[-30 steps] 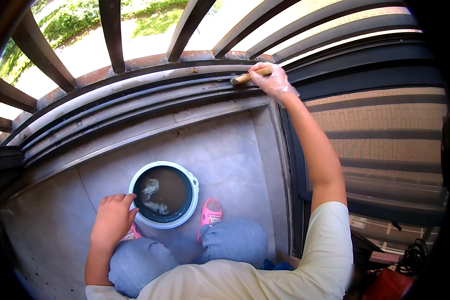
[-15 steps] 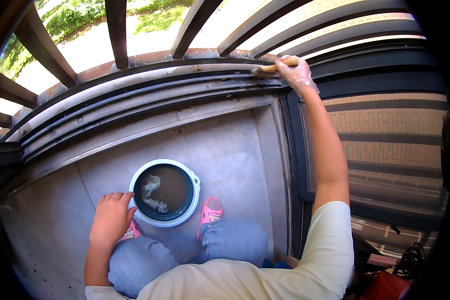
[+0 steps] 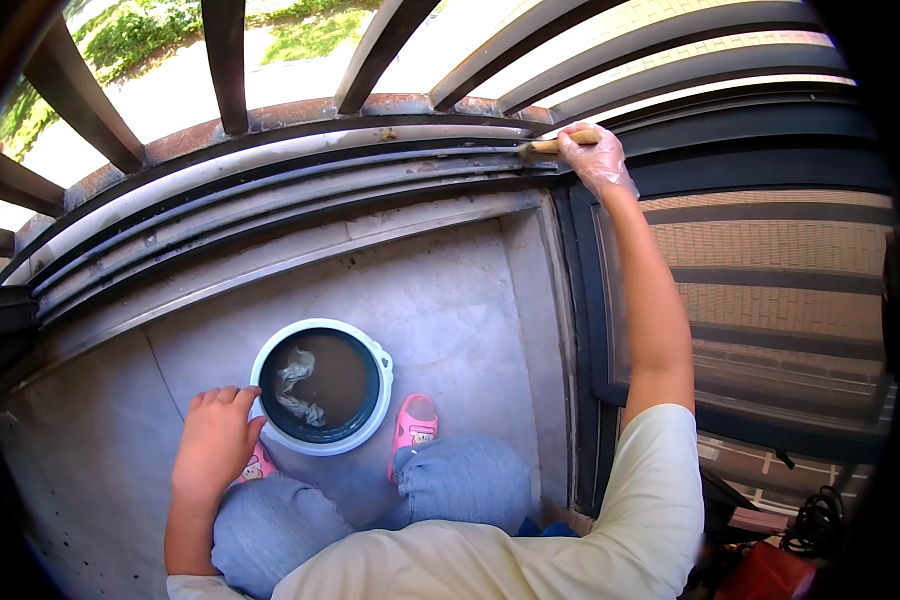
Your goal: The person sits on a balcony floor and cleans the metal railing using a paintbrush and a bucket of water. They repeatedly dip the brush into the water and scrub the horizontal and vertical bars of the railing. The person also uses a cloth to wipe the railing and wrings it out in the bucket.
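Observation:
My right hand [image 3: 595, 160], in a clear thin plastic glove, is closed round the wooden handle of a small brush [image 3: 558, 144]. The brush's bristles rest at the right end of the grooved window track [image 3: 350, 163], close to the corner. My bare left hand [image 3: 216, 435] hangs over my left knee with its thumb apart from the fingers and holds nothing. Its fingertips are at the left rim of a light blue basin [image 3: 382, 358]. Murky brown water fills part of the basin, and a wet pale cloth [image 3: 297, 385] lies in it.
Dark metal railing bars [image 3: 395, 50] rise beyond the track. A dark-framed glass panel [image 3: 760, 260] stands to the right. Below it lie a coiled black cable [image 3: 816, 522] and a red object [image 3: 765, 574]. My pink slippers [image 3: 414, 425] are on the grey floor [image 3: 450, 300] beside the basin.
My right hand has lowered slightly, and the brush has moved a little right along the track, its handle tilted differently. My left hand stays by the basin; the view has shifted slightly.

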Motion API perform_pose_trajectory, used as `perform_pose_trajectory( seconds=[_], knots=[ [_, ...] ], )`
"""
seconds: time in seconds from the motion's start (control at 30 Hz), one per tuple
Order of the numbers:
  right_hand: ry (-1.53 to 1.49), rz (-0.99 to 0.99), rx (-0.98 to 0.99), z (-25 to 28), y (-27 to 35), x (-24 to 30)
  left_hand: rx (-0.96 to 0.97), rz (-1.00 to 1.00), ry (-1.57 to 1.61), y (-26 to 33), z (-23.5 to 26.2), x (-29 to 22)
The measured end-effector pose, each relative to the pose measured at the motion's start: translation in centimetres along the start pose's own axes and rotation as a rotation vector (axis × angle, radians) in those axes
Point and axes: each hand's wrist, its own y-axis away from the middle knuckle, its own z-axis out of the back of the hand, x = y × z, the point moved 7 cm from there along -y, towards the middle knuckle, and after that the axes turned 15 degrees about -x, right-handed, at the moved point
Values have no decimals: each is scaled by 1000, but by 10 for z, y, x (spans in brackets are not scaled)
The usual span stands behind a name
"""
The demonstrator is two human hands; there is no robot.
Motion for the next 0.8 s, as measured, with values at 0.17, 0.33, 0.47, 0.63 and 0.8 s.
perform_pose_trajectory(
  seconds=[0.17, 0.33, 0.47, 0.63, 0.8],
  knots=[
    [265, 202, 38, 6, 13, 7, 4, 5, 3, 0, 1, -1],
    [244, 140, 49, -6, 17, -13, -9, -6, 2, 1, 1, -1],
    [251, 63, 44, 3, 3, -31, 6, 7, -8, 0, -1, 1],
    [248, 200, 138, -14, 9, -1, -13, -14, 5, 0, 1, -1],
    [274, 176, 18, -20, 15, -15, 25, -4, -7, -1, 0, 1]
  ],
)
